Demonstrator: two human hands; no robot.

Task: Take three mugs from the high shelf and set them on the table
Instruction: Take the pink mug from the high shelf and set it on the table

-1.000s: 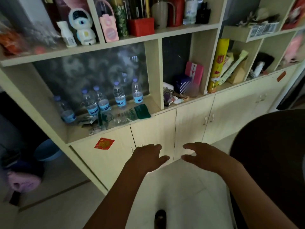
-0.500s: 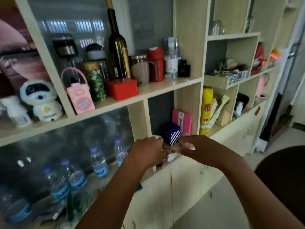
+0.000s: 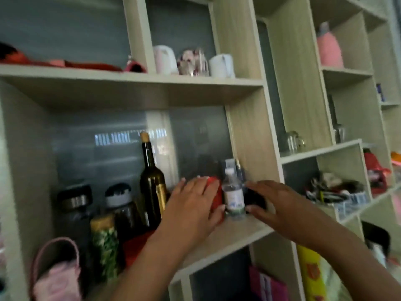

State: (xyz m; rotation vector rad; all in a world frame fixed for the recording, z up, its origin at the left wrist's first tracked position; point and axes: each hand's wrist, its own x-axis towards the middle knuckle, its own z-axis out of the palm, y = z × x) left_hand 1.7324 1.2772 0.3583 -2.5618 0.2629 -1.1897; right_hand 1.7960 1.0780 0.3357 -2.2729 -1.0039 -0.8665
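Note:
Three mugs stand side by side on the high shelf (image 3: 152, 78): a pale pink mug (image 3: 165, 59) on the left, a flower-patterned mug (image 3: 193, 61) in the middle, a white mug (image 3: 221, 65) on the right. Both my hands are raised one shelf lower, well below the mugs. My left hand (image 3: 193, 205) is spread, palm forward, in front of a red container (image 3: 213, 185). My right hand (image 3: 271, 203) is spread beside a small clear bottle (image 3: 233, 194). Neither hand holds anything.
The lower shelf holds a dark wine bottle (image 3: 152, 181), dark jars (image 3: 121, 205), a green-patterned canister (image 3: 105, 246) and a pink bag (image 3: 56, 272). Upright dividers flank the mug compartment. To the right are a glass mug (image 3: 293, 142), a pink flask (image 3: 328, 46) and a yellow can (image 3: 310, 272).
My view has swung up from the low cabinet to the upper shelves. Both hands have risen from in front of the cabinet doors to the bottle shelf and spread apart.

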